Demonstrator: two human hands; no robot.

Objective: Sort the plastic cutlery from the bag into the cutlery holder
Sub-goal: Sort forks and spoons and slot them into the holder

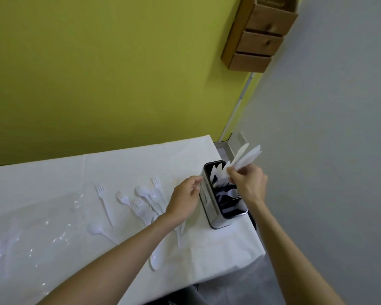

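Note:
A metal cutlery holder [216, 219] with dark compartments stands near the table's right edge; white knives and other pieces stick up inside it. My right hand [249, 183] is above the holder, shut on a bundle of white plastic knives [248, 156] whose blades point up and to the right. My left hand [184, 198] rests against the holder's left wall, fingers loosely curled, holding nothing I can see. Several white forks and spoons [145, 201] lie loose on the cloth left of the holder. A clear plastic bag [31, 236] lies flat at the left.
The table wears a white cloth [119, 166] and ends just right of the holder. A yellow-green wall rises behind it, a grey wall on the right. A small wooden drawer unit [257, 38] hangs high on the wall.

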